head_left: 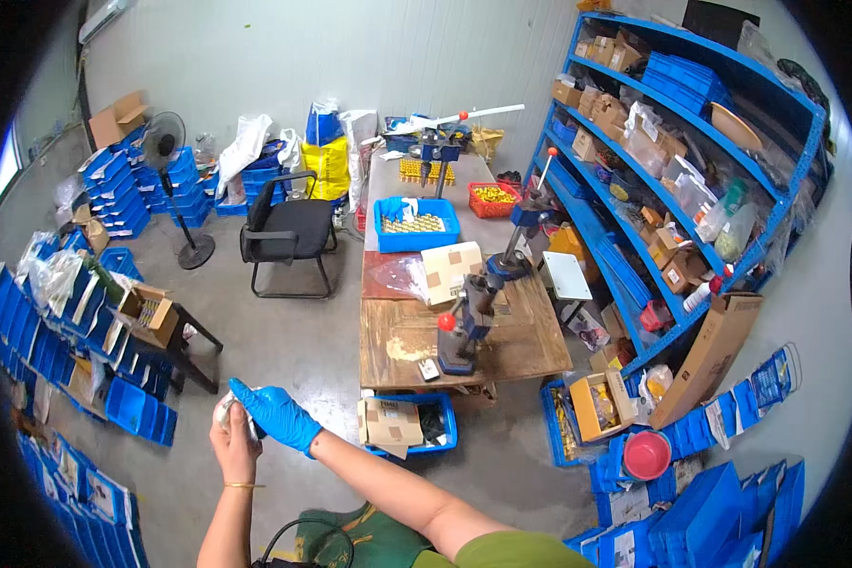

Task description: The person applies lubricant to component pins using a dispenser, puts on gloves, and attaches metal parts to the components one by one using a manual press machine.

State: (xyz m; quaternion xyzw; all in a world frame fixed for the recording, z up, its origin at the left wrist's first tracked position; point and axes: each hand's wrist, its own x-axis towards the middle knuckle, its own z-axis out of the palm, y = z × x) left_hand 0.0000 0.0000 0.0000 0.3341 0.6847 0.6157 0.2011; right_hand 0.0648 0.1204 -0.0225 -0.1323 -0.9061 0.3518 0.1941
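Note:
My bare left hand [234,450], a bracelet at its wrist, is raised over the floor at lower left. Its fingers are closed around a small whitish thing [223,408] whose kind I cannot make out. My right hand [279,417], in a blue glove, reaches across from the right and meets the left at that thing. The gloved fingers point left and lie close together against it. What is between them is mostly hidden.
A wooden workbench [388,355] with blue hand presses [459,346] stands ahead to the right. Beyond are a black chair [293,232] and a fan [166,151]. Blue bins [142,409] crowd the left. A blue shelf rack [625,71] lines the right.

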